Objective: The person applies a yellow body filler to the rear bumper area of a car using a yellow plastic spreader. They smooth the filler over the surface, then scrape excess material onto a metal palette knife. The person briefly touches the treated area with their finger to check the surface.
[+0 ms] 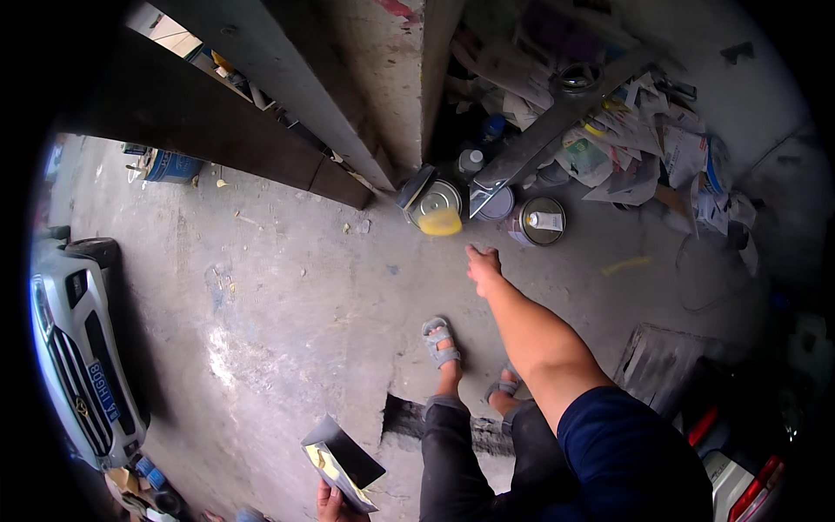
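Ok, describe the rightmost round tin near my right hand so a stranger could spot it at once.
Start at the tall beige pillar at the top of the picture. Near its foot, ahead of your outstretched right hand, round tins stand together; take the rightmost tin. What sets it apart is the small white tube lying on its top.

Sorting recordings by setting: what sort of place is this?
Probably a vehicle-repair workshop: a car stands at left, round cans stand ahead, and the left hand holds a dark plate smeared with yellow.
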{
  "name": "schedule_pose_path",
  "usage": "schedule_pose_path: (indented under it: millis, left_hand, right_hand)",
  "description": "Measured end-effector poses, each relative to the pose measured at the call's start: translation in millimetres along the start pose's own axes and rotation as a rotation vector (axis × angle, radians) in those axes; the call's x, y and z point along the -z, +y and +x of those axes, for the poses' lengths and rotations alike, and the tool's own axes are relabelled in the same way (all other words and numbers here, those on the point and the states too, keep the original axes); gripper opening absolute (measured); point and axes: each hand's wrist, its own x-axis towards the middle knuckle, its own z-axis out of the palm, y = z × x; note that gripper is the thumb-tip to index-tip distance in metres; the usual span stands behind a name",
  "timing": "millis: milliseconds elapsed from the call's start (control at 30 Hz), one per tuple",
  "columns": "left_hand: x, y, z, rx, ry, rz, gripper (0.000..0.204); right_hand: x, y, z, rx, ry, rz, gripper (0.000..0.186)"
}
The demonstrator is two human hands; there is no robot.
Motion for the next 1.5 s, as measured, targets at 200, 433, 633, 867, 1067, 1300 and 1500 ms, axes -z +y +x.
schedule_pose_path:
  millis: [200, 433, 633, 867, 1067, 1300, 1500]
  left_hand:
    - [-28, 23, -6, 0.025, -0.056, -0.066, 0.041]
    - [-58, 59, -37, 0.058, -0.354, -0.151, 0.040]
    - [-90, 90, -100, 0.144, -0.545, -0.146, 0.043]
    - [-89, 92, -192, 0.050, -0.753, -0.172, 0.041]
    - [-84, 89, -255, -0.022, -0.895, -0.146, 0.040]
    - [-92, 111, -289, -0.075, -1.054, -0.137, 0.043]
    - [-82, 160, -287, -0.183, -1.106, -0.186, 0.042]
  right_hand:
    - [42, 58, -111, 0.004, -0.306, -0.366, 0.029]
    - [140, 79, -244, 0.131, -0.479, -0.707, 0.037]
    - [174, 42, -315, 0.233, -0.553, -0.540, 0.017]
    - [218, -58, -422, 0.659, -0.715, -0.628, 0.023]
    - [254, -64, -470, 0.848, -0.714, -0.244, 0.027]
    - [279, -107, -554, 1.062, -0.680, -0.239, 0.034]
    - [247, -145, -612, 1.039, -0.821, -0.035, 0.026]
